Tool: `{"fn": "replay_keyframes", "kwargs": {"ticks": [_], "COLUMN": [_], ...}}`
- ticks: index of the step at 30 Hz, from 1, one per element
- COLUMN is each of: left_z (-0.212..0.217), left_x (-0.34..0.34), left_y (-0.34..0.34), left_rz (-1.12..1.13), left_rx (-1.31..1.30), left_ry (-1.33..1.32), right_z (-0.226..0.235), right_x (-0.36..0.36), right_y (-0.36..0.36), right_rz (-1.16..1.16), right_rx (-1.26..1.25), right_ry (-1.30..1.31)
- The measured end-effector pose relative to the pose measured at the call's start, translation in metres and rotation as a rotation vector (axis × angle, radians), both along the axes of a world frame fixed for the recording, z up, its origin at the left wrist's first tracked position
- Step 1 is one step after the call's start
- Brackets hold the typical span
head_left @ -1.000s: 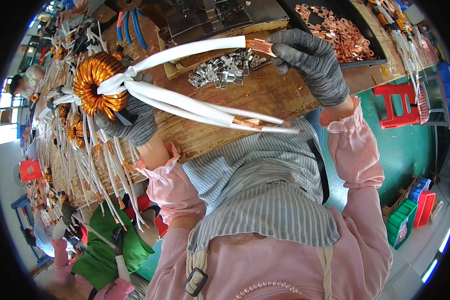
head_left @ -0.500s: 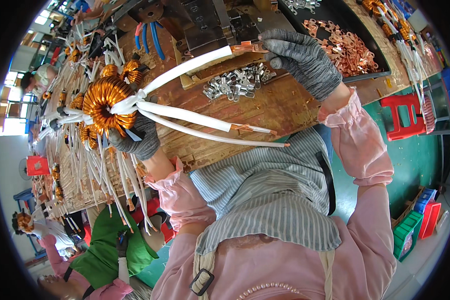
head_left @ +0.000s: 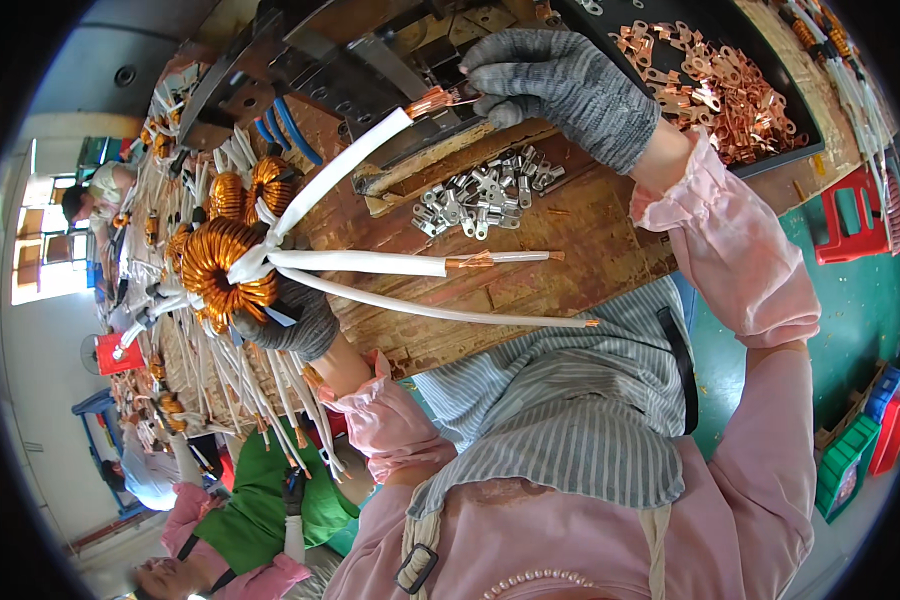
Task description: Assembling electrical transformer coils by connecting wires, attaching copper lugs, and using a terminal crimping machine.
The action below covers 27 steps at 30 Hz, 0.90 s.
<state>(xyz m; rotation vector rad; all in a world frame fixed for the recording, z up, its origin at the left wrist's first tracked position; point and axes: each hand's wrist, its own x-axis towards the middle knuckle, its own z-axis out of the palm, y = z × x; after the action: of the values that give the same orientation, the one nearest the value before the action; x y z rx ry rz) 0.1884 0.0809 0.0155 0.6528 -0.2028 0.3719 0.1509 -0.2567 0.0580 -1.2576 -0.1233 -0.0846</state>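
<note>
My left hand, in a grey glove, is closed around the underside of a copper-wound ring coil. White-sleeved leads fan out from the coil to the right, with bare copper at their ends. The upper lead slants up toward a dark metal press. At its bare copper end, my gloved right hand pinches a small copper terminal lug, seen nearly edge-on. Fingers partly cover the lug, and whether the strands sit inside it cannot be made out.
Silvery lugs lie piled on the wooden bench before the press. A black tray of copper lugs stands at right. More coils with hanging leads crowd the left. A co-worker in a green apron is at lower left.
The whole view has shifted somewhat. My right hand and the lug have moved left, and the upper lead now slants more steeply. Both hands keep their hold.
</note>
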Motion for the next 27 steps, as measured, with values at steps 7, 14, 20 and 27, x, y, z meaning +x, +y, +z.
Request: {"fn": "replay_keyframes", "kwargs": {"ticks": [7,14,20,27], "left_z": [0.003,0.005,0.000,-0.003], "left_x": [0.000,0.000,0.004,0.005], "left_y": [-0.008,-0.008,0.006,0.003], "left_rz": [0.002,-0.111,-0.076,-0.116], "left_rx": [0.051,0.091,0.165,0.097], "left_ry": [-0.043,-0.086,-0.048,-0.068], "right_z": [0.003,0.013,0.012,0.040], "right_x": [0.013,0.019,0.019,-0.001], "right_y": [-0.002,-0.005,-0.005,-0.010], "right_rz": [0.009,0.110,0.109,-0.040], "right_rx": [-0.071,0.238,0.189,-0.126], "right_ry": [-0.010,0.159,0.058,0.132]}}
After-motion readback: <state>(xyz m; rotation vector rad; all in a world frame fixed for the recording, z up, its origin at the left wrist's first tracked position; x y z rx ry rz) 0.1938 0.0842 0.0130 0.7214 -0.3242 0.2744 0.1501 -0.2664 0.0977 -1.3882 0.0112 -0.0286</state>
